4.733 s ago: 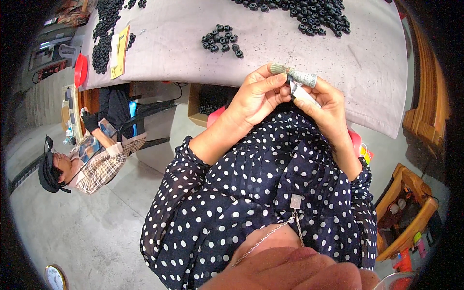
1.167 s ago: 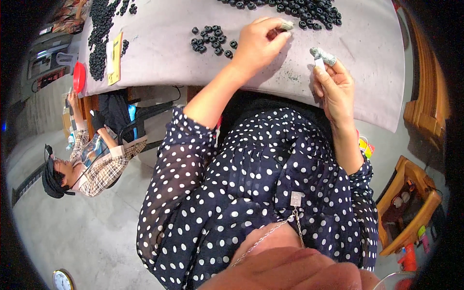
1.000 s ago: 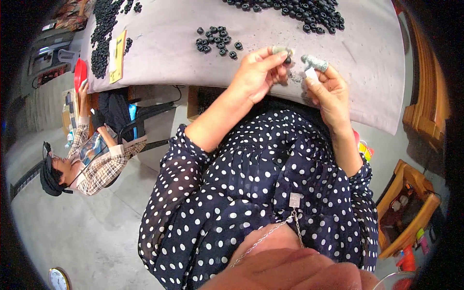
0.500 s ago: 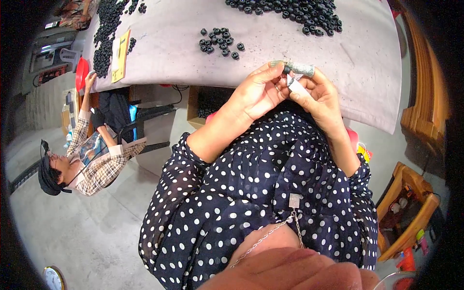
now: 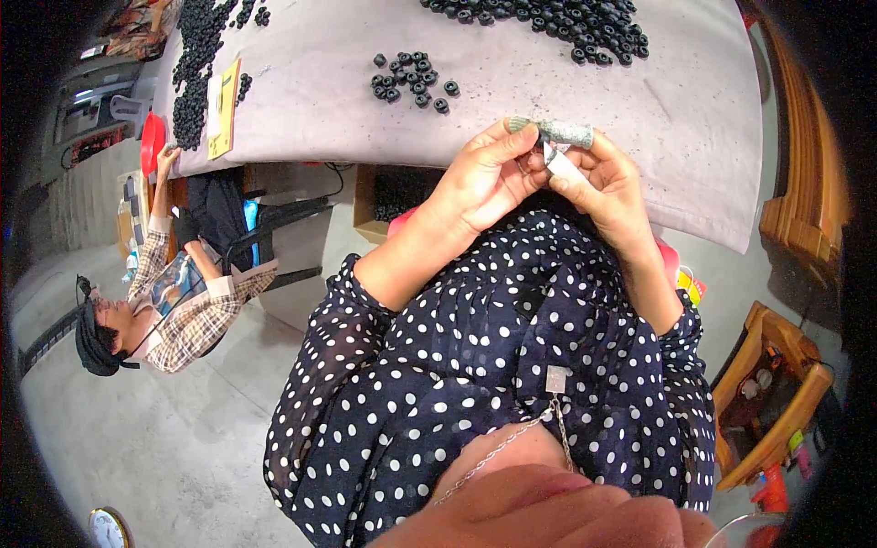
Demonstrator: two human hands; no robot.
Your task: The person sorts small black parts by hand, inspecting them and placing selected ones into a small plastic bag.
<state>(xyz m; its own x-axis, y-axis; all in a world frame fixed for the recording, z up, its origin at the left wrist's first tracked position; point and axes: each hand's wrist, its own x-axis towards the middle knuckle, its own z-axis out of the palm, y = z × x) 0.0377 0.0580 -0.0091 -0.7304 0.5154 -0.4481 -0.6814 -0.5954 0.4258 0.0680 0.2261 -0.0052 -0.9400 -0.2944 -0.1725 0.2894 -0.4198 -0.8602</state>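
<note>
Over the table's near edge, my left hand (image 5: pixel 493 178) pinches a small black rubbery piece (image 5: pixel 541 139) between thumb and wrapped forefinger. Most of that piece is hidden by the fingers. Close against it, my right hand (image 5: pixel 603 187) is closed on a small blade with a white grip (image 5: pixel 568 170), its dark tip pointing at the left fingertips. Grey-green finger covers (image 5: pixel 571 133) wrap both forefingers. Beyond my hands lies a small group of black ring-shaped pieces (image 5: pixel 416 78) on the pale tablecloth (image 5: pixel 320 110).
A larger heap of black pieces (image 5: pixel 585 27) lies at the far side. More black pieces (image 5: pixel 192 82) spread at the left, beside a yellow card (image 5: pixel 226 110). A seated co-worker (image 5: pixel 196 315) reaches toward a red bowl (image 5: pixel 153 144). An open box (image 5: pixel 370 205) stands below the table; wooden furniture (image 5: pixel 808 173) is at right.
My hands stay almost in place. The black piece shows less now, as the left thumb and the right forefinger have closed in around it. The co-worker's head is slightly lower.
</note>
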